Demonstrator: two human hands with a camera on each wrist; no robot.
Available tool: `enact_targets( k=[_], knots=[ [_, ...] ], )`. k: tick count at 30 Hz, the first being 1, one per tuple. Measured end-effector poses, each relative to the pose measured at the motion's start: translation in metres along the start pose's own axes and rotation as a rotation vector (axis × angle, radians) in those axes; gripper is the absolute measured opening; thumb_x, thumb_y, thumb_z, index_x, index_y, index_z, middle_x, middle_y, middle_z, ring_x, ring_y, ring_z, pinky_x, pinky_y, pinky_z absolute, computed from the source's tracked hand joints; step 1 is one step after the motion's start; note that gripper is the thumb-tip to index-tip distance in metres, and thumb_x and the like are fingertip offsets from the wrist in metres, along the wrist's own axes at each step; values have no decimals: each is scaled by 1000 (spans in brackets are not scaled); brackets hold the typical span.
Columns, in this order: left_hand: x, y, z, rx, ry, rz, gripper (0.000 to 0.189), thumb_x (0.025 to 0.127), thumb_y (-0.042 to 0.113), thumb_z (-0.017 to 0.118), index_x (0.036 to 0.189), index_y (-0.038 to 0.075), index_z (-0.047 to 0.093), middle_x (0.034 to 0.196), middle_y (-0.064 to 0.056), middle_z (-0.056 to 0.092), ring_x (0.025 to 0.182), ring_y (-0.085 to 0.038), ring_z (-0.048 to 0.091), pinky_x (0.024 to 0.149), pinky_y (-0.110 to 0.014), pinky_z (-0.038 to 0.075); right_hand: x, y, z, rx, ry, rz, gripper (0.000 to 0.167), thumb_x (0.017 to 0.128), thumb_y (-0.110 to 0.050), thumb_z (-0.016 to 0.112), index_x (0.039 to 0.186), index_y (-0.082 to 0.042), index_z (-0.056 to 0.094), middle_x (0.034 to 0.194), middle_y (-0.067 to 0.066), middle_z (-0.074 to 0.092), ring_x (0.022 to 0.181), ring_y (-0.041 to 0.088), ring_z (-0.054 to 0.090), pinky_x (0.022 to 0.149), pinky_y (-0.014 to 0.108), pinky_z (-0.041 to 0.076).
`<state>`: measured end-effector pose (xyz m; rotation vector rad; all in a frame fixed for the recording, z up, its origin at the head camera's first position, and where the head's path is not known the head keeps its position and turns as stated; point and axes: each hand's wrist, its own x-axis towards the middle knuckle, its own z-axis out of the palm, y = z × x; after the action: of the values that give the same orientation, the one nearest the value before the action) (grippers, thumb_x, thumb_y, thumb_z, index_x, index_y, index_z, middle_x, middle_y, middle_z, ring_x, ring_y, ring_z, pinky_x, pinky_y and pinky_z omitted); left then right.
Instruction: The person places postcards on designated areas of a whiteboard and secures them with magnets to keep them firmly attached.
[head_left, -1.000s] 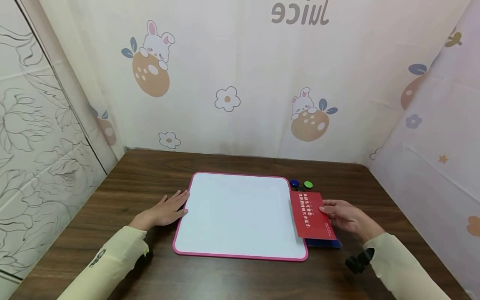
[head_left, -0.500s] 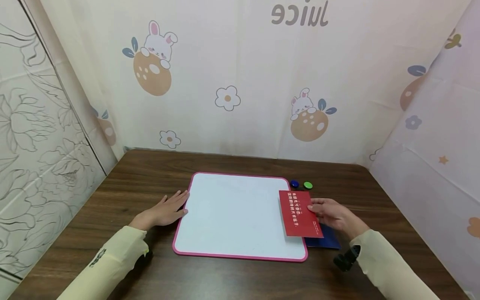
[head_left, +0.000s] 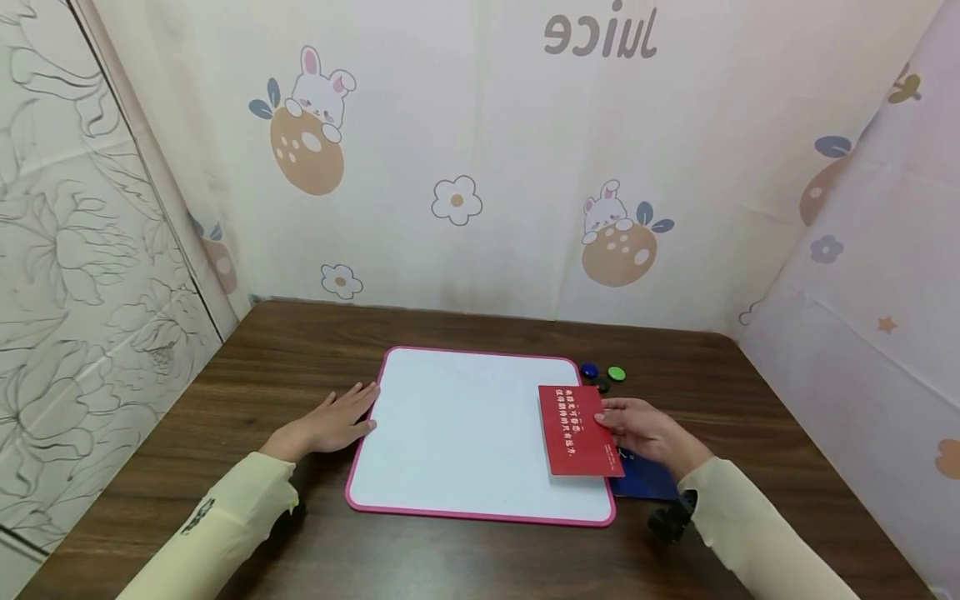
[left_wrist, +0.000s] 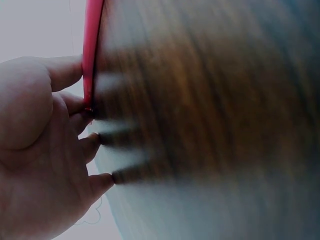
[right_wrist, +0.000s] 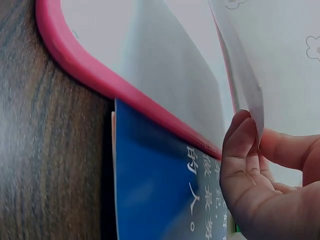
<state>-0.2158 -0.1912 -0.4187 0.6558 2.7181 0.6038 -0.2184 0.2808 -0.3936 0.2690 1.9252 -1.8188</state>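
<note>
My right hand (head_left: pixel 637 429) pinches the right edge of a red card (head_left: pixel 577 433) with white writing, thumb on top and fingers beneath. The card hangs over the right part of a whiteboard (head_left: pixel 472 433) with a pink frame, casting a shadow on it. In the right wrist view the card (right_wrist: pixel 245 80) stands off the board, its pale underside showing. My left hand (head_left: pixel 337 417) lies spread at the board's left edge; in the left wrist view its thumb and fingertips touch the pink frame (left_wrist: pixel 91 45) and the tabletop. Under my right hand, a blue card (head_left: pixel 648 479) lies beside the board.
Behind the red card, blue (head_left: pixel 589 369), green (head_left: pixel 617 373) and black (head_left: pixel 602 385) round magnets lie on the dark wooden table (head_left: pixel 450 558). A printed curtain (head_left: pixel 465 108) hangs at the table's back edge. More pale cloth (head_left: pixel 862 308) hangs on the right.
My right hand has carried the red card leftward, from over the blue card to over the whiteboard, uncovering more of the blue card. My left hand has stayed in place.
</note>
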Motion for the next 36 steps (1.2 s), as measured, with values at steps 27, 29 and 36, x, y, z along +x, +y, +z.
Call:
enact_targets(
  k=[27, 29, 36],
  knots=[
    [1, -1, 1, 6, -1, 10, 60, 102, 25, 43, 150, -4, 19, 155, -23, 16, 142, -42, 9, 108, -63, 4, 8, 3, 11, -87, 31, -11, 45, 95, 0, 54, 133, 12, 32, 104, 15, 60, 85, 20, 63, 78, 37, 54],
    [0, -1, 1, 4, -1, 7, 61, 102, 25, 44, 150, -4, 19, 155, -23, 16, 142, -42, 9, 108, -63, 4, 8, 3, 12, -100, 41, -9, 48, 95, 0, 55, 134, 12, 30, 106, 17, 59, 86, 20, 63, 79, 37, 54],
    [0, -1, 1, 1, -3, 8, 61, 102, 26, 44, 150, -3, 19, 155, -23, 16, 142, -42, 8, 108, -63, 4, 10, 2, 15, -176, 93, -18, 48, 94, -2, 57, 133, 12, 35, 110, 20, 59, 85, 22, 63, 78, 38, 55]
  ],
)
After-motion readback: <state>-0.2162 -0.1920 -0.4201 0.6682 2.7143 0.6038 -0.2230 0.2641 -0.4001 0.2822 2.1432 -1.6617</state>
